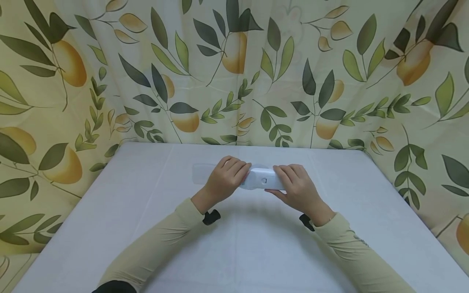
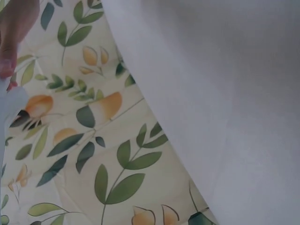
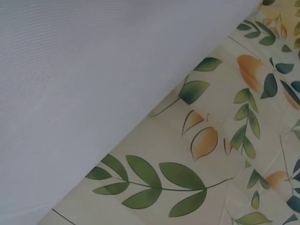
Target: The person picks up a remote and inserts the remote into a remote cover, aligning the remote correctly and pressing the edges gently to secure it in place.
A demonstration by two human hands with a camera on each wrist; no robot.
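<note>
Between the two hands is a long white object point(image 1: 265, 179) with a rounded middle part and a small dark-edged mark on its face. A see-through, pale flat part point(image 1: 203, 173) sticks out to the left past the left hand. My left hand point(image 1: 228, 177) grips the object left of its middle, palm down, fingers over the top. My right hand point(image 1: 298, 187) grips its right end, thumb below and fingers above. In the left wrist view, part of a hand point(image 2: 16, 33) and a pale edge of the object point(image 2: 14, 105) show; the right wrist view has neither.
A white cloth-covered table point(image 1: 234, 252) spreads below the hands. Behind and at both sides hangs a curtain point(image 1: 234, 81) printed with leaves and orange fruit. Each wrist wears a dark band, the left band point(image 1: 211, 217) and the right band point(image 1: 306, 222).
</note>
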